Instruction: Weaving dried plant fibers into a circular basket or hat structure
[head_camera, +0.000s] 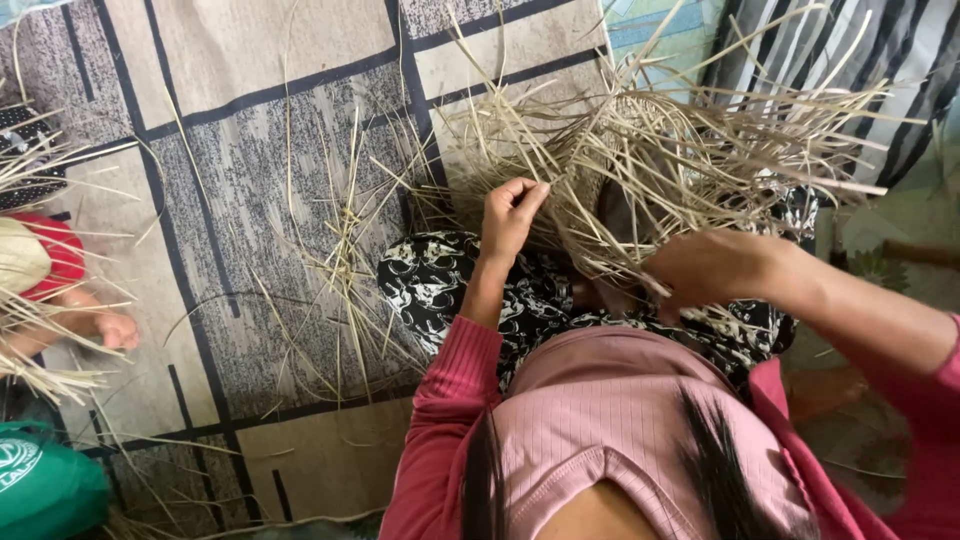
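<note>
**Both hands in the straw, basket on your lap**

From the head camera, you are looking straight down at your own lap. Your left hand (512, 212) is raised in front of you, fingers curled narrow and pinched on a few pale strips of straw at the near edge of the half-woven basket (640, 150). Your right hand (705, 268) sits lower and to the right, fingers folded in around several strips at the basket's near side — closed on them, though the fingertips themselves are hidden behind the straw.

The basket rests on your knees, over the black-and-white patterned cloth (440, 285) of your lap, with its loose ends fanning up and out in every direction, most of them towards the top right of the view. Its woven middle is mostly hidden by those ends.

To the left of your knee, a scatter of loose straw (340, 270) lies on the grey and beige patterned mat (230, 180), well apart from both hands.

At the far left edge, another person's bare foot (105, 325) rests on the mat beside a red cloth (60, 255) and more straw — all well clear of your work. A green bag (45, 490) sits in the bottom left corner.
</note>
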